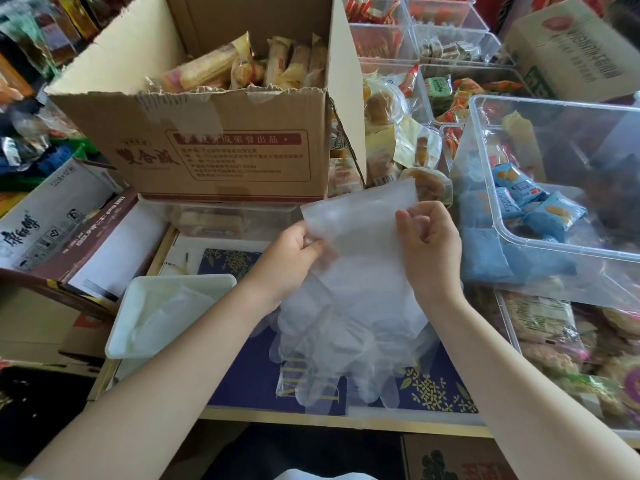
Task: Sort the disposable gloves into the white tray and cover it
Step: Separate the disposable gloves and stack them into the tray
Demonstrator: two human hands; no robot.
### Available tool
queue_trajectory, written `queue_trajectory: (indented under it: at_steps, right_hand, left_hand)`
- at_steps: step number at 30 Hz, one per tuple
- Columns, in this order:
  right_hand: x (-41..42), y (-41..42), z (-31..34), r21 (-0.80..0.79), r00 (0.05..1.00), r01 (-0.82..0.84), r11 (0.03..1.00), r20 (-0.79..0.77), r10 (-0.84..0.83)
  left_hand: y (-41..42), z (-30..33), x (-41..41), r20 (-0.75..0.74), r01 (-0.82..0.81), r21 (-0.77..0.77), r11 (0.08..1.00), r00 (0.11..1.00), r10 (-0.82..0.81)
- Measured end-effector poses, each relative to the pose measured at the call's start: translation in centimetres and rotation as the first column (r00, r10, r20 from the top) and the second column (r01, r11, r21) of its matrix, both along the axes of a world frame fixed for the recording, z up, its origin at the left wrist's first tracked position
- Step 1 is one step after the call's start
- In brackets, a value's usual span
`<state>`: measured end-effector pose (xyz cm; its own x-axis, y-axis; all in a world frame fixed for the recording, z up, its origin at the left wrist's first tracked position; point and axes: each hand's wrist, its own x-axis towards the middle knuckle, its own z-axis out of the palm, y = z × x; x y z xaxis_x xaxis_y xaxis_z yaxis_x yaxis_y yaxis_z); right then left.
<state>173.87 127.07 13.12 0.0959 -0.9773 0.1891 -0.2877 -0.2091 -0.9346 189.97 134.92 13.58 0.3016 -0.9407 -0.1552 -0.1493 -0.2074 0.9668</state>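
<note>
I have my left hand (294, 251) and right hand (427, 237) each pinching the cuff of the disposable gloves (349, 306), lifting them clear to separate one for the white tray (128, 327) at the desk's left edge

Clear, milky disposable gloves (349, 306), white tray (119, 336) left of them, navy board (433, 386) with small yellow flowers beneath, blue snack packets (540, 206) to the right

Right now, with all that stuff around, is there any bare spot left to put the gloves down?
Some. The white tray has bare floor on its near side, beside a glove already inside. The blue patterned surface is bare between the tray and the held gloves. It is crowded beyond: the cardboard box, and the clear bin to the right.
</note>
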Motion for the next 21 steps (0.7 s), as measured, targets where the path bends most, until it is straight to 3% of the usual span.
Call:
queue_trajectory:
  at_steps: [5, 8, 11, 13, 16, 21]
  right_hand:
    - [-1.0, -0.6, 1.0, 0.221, 0.982, -0.166, 0.961, 0.126, 0.141]
    - [-2.2, -1.5, 1.7, 0.457, 0.916, -0.400, 0.795, 0.209, 0.341]
    - [-2.7, -1.5, 1.8, 0.530, 0.852, -0.516, 0.673, 0.239, 0.466]
    - [-2.5, -1.5, 1.3, 0.529, 0.870, -0.494, 0.690, 0.294, 0.397]
    - [-2.0, -1.8, 0.2, 0.480, 0.911, -0.411, 0.775, 0.232, 0.339]
    - [-2.3, -2.0, -0.7, 0.408, 0.953, -0.302, 0.862, 0.116, 0.279]
  left_hand:
    - [-0.1, -0.3, 0.4, 0.082, 0.004, -0.035, 0.999, 0.997, -0.001]
    - [-0.2, -0.4, 0.4, 0.109, -0.014, -0.071, 0.997, 0.994, 0.021]
    - [-0.5, -0.3, 0.4, 0.149, -0.055, -0.119, 0.991, 0.986, 0.073]
    - [-0.7, -0.4, 0.3, 0.175, -0.056, -0.143, 0.988, 0.981, 0.081]
    - [-0.5, -0.9, 0.5, 0.160, 0.009, -0.103, 0.995, 0.987, 0.008]
    - [0.8, -2.3, 1.9, -0.105, 0.172, 0.078, 0.982, 0.981, -0.163]
